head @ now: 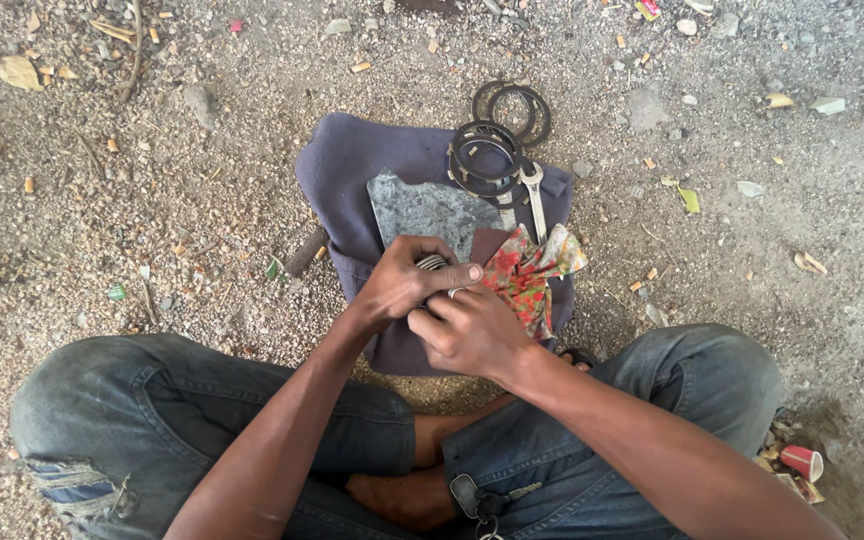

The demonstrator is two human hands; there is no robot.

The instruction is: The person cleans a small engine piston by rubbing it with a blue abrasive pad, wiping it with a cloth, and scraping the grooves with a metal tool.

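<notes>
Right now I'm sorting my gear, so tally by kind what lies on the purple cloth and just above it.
Dark metal rings: about 4, in two overlapping stacks, exact count unclear
Spanners: 1
Grey slabs: 1
Patterned red rags: 1
Small ribbed metal parts between left hand and right hand: 1
Total: about 8

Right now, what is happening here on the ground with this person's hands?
A person in blue jeans sits cross-legged on gravelly dirt. The left hand and right hand meet over a dark purple cloth, gripping a small ridged metal part, mostly hidden between the fingers. Beside the hands lie a red flowered rag, a flat grey stone slab, a silver spanner and several dark metal rings, some resting on the cloth's far edge.
</notes>
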